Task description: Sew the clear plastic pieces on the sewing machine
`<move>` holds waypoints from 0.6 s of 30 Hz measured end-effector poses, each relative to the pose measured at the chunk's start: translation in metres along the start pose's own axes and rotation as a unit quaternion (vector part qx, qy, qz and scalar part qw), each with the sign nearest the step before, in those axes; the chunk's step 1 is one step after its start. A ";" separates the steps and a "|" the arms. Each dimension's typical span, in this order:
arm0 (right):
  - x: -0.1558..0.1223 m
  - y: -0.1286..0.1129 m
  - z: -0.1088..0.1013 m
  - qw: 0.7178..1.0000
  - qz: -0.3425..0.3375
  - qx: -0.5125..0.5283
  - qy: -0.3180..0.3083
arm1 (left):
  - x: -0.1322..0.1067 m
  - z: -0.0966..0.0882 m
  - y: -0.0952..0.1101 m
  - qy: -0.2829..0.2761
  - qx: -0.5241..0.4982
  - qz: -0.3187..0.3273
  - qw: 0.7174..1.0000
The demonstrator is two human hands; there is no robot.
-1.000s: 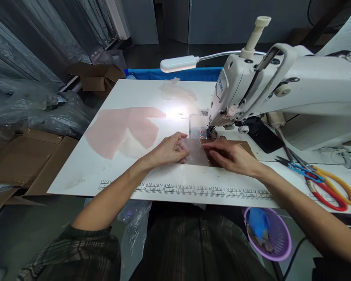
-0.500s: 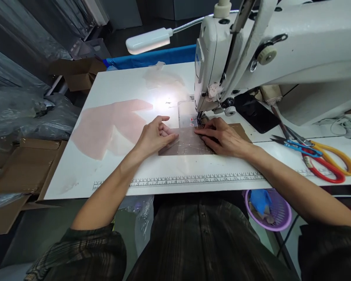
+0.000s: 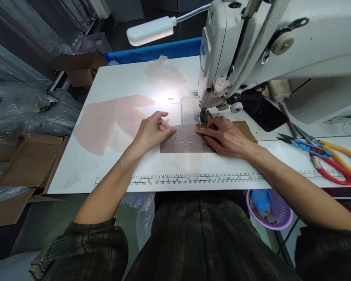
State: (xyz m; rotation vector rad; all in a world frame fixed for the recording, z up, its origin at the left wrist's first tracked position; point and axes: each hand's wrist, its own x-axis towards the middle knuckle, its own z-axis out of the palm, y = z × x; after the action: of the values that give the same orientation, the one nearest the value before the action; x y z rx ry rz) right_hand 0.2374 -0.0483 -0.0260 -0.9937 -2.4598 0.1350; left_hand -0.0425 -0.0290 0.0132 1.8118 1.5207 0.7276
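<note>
A flat brown piece, like card (image 3: 245,129), lies under the sewing machine's presser foot (image 3: 204,114). Over its left part is a thin, see-through sheet (image 3: 183,141) with shiny creases. My right hand (image 3: 226,137) presses on this layered piece just in front of the foot, fingers bent close together and a fingertip near the needle. My left hand (image 3: 155,130) is at the sheet's upper left. Its thumb tip meets the sheet's upper edge, the index finger is held apart, and the other fingers curl loosely. Whether it pinches any thin fabric I cannot make out.
Pink sheer fabric pieces (image 3: 101,121) lie at the left. Scissors (image 3: 333,160), blue snips (image 3: 307,146) and a black phone (image 3: 265,110) are at the right. A lamp (image 3: 152,30) hangs above. A printed ruler (image 3: 175,179) runs along the front edge; a purple basket (image 3: 288,216) stands below.
The view has shifted slightly, moving the machine right in the picture. My left hand has drawn a little left and back along the sheet. My right hand stays pressed by the foot.
</note>
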 end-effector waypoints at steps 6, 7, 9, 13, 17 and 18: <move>0.000 0.005 0.000 0.999 -0.008 0.024 0.036 | 0.000 0.007 -0.002 0.030 0.065 0.114 0.991; 0.000 0.005 0.000 0.999 -0.009 0.030 0.036 | 0.000 0.007 -0.002 0.018 0.065 0.116 0.991; -0.002 0.006 -0.001 0.999 -0.006 0.038 0.034 | 0.000 0.008 -0.003 0.015 0.059 0.107 0.992; -0.003 0.006 -0.002 0.999 0.017 0.049 0.018 | 0.003 0.011 -0.005 0.041 0.022 0.069 0.996; -0.003 0.006 -0.003 0.998 0.033 0.061 0.007 | 0.005 0.013 -0.003 0.046 0.000 0.023 0.999; -0.003 0.007 -0.004 0.998 0.032 0.063 0.008 | 0.005 0.013 -0.002 0.048 -0.005 0.012 0.999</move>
State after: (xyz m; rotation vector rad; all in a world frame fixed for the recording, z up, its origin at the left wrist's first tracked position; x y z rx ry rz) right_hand 0.2449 -0.0455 -0.0256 -1.0148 -2.3741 0.2971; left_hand -0.0328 -0.0254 0.0036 1.8139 1.5548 0.8437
